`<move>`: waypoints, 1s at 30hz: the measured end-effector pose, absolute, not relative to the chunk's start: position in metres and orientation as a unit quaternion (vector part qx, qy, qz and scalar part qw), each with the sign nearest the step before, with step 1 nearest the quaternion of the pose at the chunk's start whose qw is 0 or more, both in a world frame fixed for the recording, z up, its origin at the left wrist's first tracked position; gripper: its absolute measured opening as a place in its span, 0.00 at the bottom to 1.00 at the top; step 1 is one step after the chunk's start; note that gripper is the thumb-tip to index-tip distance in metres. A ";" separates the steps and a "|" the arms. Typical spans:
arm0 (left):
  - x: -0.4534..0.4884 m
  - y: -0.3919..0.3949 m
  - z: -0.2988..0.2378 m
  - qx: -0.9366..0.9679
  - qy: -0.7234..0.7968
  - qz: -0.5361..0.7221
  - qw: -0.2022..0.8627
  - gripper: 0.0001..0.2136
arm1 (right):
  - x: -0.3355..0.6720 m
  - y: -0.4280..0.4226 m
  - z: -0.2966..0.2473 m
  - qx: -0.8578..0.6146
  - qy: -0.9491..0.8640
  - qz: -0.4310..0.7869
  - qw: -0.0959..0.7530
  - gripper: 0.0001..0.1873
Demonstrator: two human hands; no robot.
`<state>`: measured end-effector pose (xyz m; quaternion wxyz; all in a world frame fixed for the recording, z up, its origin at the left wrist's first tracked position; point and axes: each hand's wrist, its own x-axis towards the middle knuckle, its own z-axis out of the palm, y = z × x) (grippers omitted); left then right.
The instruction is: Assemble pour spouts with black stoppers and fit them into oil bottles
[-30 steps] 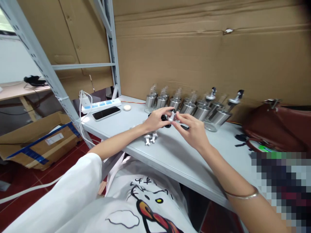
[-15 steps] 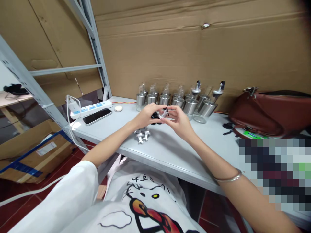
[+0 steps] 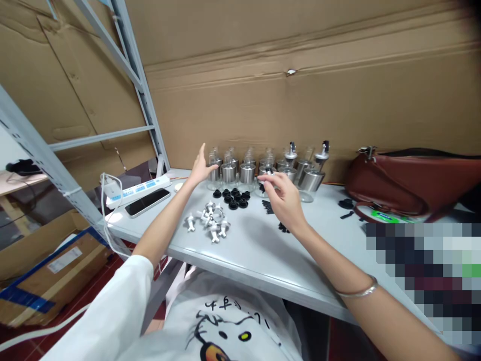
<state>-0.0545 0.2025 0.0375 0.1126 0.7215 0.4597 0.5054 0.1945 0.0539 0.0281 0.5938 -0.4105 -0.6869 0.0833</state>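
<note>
My left hand (image 3: 201, 168) reaches to the leftmost of the glass bottles with steel sleeves (image 3: 228, 173). Its fingers are spread, and no grip on a bottle can be seen. In the fingertips of my right hand (image 3: 283, 198) is a small silver pour spout with a black cap (image 3: 269, 172), partly hidden by the fingers. Below lie several loose silver spouts (image 3: 214, 229) and a cluster of black stoppers (image 3: 233, 199). Small black pieces (image 3: 268, 206) lie beside my right hand, and more black parts (image 3: 283, 227) show under its wrist. Two bottles at the right carry spouts, one being the tilted-looking bottle (image 3: 311, 178).
A phone (image 3: 148, 202) and a white power strip (image 3: 139, 189) lie at the table's left, beside a metal shelf frame (image 3: 145, 100). On the right stands a brown leather bag (image 3: 406, 183). Cardboard (image 3: 240, 90) walls off the back.
My hands have parted. The left let go of the pour spout and moved left and away toward the bottles; the right keeps the spout. The view shifted, uncovering the stoppers and loose spouts.
</note>
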 end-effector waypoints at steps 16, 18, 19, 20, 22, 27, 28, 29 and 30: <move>-0.010 0.109 0.105 0.733 0.289 0.611 0.076 0.16 | 0.210 0.056 0.037 -0.387 -0.630 -0.005 0.674 0.15; 0.003 0.087 0.101 0.748 0.271 0.588 0.146 0.15 | 0.210 0.057 0.035 -0.375 -0.622 0.000 0.687 0.18; 0.009 0.077 0.095 0.751 0.266 0.577 0.182 0.16 | 0.209 0.058 0.035 -0.369 -0.619 0.004 0.693 0.21; 0.014 0.068 0.087 0.750 0.265 0.565 0.220 0.19 | 0.209 0.057 0.034 -0.364 -0.616 0.010 0.698 0.25; 0.023 0.053 0.069 0.749 0.267 0.536 0.283 0.24 | 0.207 0.054 0.035 -0.354 -0.614 0.018 0.705 0.30; 0.032 0.027 0.036 0.753 0.290 0.503 0.310 0.29 | 0.200 0.037 0.043 -0.288 -0.658 -0.005 0.696 0.15; 0.032 0.023 0.034 0.753 0.297 0.501 0.305 0.29 | 0.198 0.033 0.044 -0.274 -0.670 -0.008 0.690 0.12; 0.032 0.021 0.032 0.755 0.300 0.501 0.299 0.30 | 0.196 0.030 0.045 -0.263 -0.680 -0.007 0.684 0.11; 0.031 0.019 0.032 0.758 0.298 0.500 0.294 0.30 | 0.195 0.027 0.046 -0.256 -0.688 -0.004 0.680 0.10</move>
